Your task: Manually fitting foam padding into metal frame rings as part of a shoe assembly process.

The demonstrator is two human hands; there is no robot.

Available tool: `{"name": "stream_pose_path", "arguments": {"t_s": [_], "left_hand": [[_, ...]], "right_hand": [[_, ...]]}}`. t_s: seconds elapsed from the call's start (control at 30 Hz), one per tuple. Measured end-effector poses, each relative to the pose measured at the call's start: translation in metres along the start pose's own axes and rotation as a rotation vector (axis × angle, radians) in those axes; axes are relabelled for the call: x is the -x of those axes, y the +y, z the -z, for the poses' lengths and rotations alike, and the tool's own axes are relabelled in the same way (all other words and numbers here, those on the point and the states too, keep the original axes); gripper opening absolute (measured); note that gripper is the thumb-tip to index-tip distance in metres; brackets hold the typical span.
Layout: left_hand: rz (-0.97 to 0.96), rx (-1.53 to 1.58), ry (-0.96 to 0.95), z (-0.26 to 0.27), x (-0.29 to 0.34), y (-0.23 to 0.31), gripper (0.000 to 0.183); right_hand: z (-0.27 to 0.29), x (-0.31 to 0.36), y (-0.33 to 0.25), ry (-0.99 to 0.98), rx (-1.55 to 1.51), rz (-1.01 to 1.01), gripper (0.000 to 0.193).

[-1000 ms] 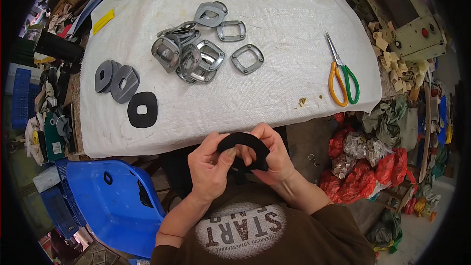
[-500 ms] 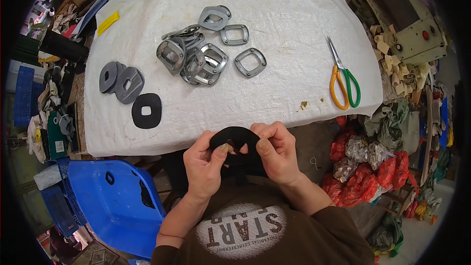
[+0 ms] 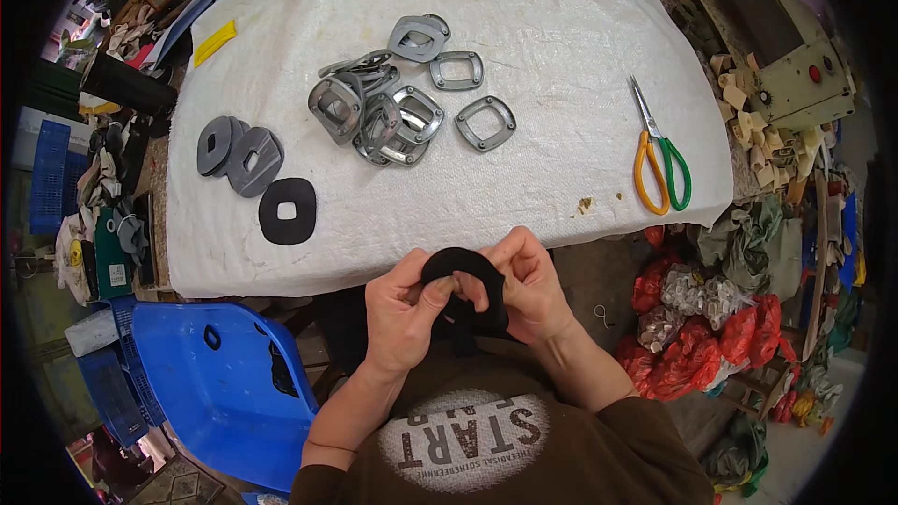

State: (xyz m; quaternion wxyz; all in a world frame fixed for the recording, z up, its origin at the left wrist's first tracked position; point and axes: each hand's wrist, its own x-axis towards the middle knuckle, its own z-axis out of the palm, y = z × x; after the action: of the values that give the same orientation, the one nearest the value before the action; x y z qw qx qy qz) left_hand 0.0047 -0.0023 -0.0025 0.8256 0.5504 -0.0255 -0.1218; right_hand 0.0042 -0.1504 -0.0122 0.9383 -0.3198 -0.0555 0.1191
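Just off the table's near edge, my left hand (image 3: 400,310) and my right hand (image 3: 531,288) hold a bent black fabric ring (image 3: 461,262) between them. My left thumb and fingers pinch its left side, while a finger shows through its central opening. The right hand's fingers close on the opposite side. On the table lies a flat black pad (image 3: 301,196) with a squarish hole, beside a few overlapping grey pads (image 3: 251,180) of like shape. Farther off is a heap of silver rounded-square metal frames (image 3: 412,112), with a single metal frame (image 3: 485,123) to its right.
White woven sheeting (image 3: 552,84) covers the table. Scissors (image 3: 662,159) with one orange and one green handle lie at right. A yellow strip (image 3: 215,43) is at far left. Below left stands a blue plastic tub (image 3: 201,402); red plastic bags (image 3: 673,355) sit at lower right.
The black ring has been turned and bent more, so its opening shows wider. My right fingers have shifted to its right side; the view has moved slightly.
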Motion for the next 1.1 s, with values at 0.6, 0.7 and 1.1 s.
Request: {"name": "stream_pose_path", "arguments": {"t_s": [0.6, 0.7, 1.1], "left_hand": [[-0.163, -0.290, 0.114, -0.002, 0.001, 0.004, 0.020], [-0.128, -0.240, 0.112, -0.002, 0.004, -0.001, 0.019], [-0.051, -0.307, 0.126, 0.001, 0.003, 0.014, 0.021]], "right_hand": [[-0.016, 0.003, -0.007, 0.223, 0.058, -0.032, 0.020], [-0.018, 0.004, -0.006, 0.173, -0.055, -0.068, 0.018], [-0.010, -0.002, -0.017, 0.211, -0.021, -0.124, 0.017]]}}
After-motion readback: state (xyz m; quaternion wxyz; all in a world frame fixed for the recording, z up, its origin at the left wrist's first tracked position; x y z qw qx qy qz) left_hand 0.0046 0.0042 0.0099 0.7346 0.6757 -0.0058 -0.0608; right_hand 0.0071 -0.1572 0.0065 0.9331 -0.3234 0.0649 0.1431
